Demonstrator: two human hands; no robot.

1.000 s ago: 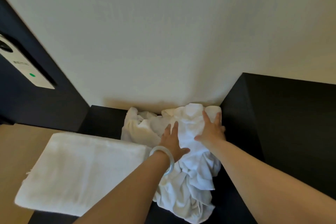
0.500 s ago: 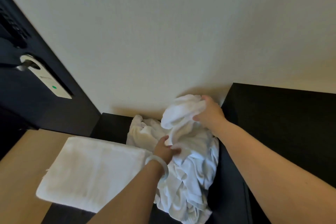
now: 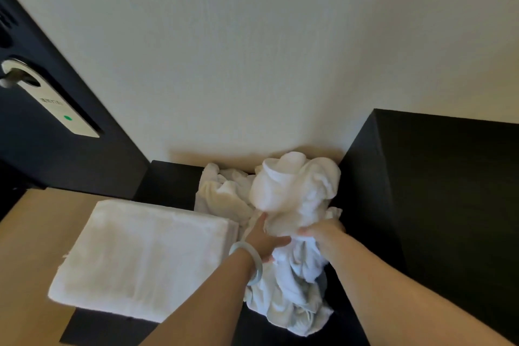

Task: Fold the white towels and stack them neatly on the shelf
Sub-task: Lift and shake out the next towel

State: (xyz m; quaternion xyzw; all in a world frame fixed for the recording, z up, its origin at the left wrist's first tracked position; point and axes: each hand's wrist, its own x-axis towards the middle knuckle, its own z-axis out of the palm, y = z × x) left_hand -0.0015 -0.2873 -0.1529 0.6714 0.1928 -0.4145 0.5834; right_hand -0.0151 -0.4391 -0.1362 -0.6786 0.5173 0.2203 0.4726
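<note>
A bunched white towel (image 3: 292, 191) is raised above a crumpled pile of white towels (image 3: 289, 298) that lies on the dark shelf (image 3: 168, 182) against the wall. My left hand (image 3: 264, 239), with a pale bangle on its wrist, holds the bundle's lower left, thumb in front and fingers partly hidden behind the cloth. My right hand (image 3: 323, 233) grips the bundle from below on the right, its fingers buried in the fabric. One folded white towel (image 3: 146, 258) lies flat to the left of the pile.
A tall black cabinet (image 3: 435, 205) rises directly right of the pile. A dark door with a metal handle and lock plate (image 3: 50, 101) stands at the left. A light wooden surface (image 3: 25, 247) lies under the folded towel's left part. The pale wall (image 3: 252, 64) is behind.
Both hands went from pressing flat on the pile to taking hold of a towel. The bundle has been lifted off the pile, and my right hand has dropped from its top to its underside.
</note>
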